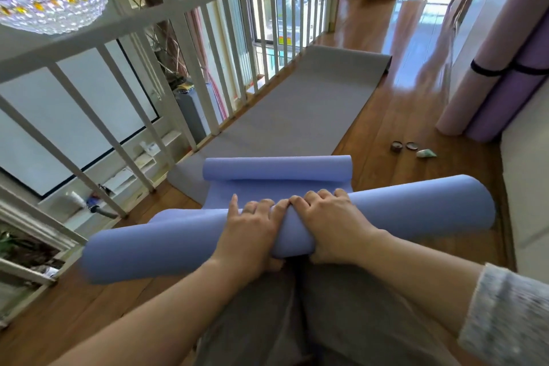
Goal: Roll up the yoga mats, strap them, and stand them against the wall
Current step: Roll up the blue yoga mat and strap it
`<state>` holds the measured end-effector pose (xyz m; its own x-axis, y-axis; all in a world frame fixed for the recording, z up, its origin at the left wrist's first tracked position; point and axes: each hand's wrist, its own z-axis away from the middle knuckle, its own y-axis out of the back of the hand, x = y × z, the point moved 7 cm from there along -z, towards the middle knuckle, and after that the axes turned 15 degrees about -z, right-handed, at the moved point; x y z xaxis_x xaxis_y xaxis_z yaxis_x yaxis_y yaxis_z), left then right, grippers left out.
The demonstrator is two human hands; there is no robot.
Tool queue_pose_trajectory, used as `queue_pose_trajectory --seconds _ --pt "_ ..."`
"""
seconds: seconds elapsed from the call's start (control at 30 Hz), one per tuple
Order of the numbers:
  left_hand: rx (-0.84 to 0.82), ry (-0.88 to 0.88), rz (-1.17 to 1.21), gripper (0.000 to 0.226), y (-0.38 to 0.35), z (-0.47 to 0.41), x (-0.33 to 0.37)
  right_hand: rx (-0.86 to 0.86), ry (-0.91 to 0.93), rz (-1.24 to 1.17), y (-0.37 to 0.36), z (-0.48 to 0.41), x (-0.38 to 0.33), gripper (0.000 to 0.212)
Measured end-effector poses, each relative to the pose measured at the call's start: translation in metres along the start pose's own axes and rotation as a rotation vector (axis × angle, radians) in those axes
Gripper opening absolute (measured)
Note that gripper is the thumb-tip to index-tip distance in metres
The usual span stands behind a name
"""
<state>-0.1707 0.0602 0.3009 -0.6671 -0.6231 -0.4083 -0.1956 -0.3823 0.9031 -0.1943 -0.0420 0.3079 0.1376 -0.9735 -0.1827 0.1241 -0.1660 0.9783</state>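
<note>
Presently I judge the task about half done. Two rolled mats, pink and purple, stand strapped against the wall at far right. The blue mat lies across the near floor, mostly rolled, with a short unrolled stretch beyond whose far end curls back on itself. I note the left hand and right hand side by side at the roll's middle, fingers curled over its top, gripping. The grey mat lies flat along the railing. Outstanding: finish, strap and stand the blue roll, then the grey one
</note>
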Motion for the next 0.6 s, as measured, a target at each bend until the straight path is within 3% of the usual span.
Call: queue_pose_trajectory --seconds 0.3,0.5,0.6 --pt "0.028 0.017 0.004 0.097 0.050 0.020 -0.018 -0.025 0.105 0.032 0.063 0.018 -0.026 0.073" --pt "-0.139 -0.109 -0.018 0.103 0.030 0.065 0.038 -0.191 0.082 0.007 0.012 0.076 -0.038 0.077" --pt "-0.162 -0.144 0.030 0.108 0.024 0.062 0.045 -0.194 0.052 -0.067 0.003 0.079 -0.028 0.085"
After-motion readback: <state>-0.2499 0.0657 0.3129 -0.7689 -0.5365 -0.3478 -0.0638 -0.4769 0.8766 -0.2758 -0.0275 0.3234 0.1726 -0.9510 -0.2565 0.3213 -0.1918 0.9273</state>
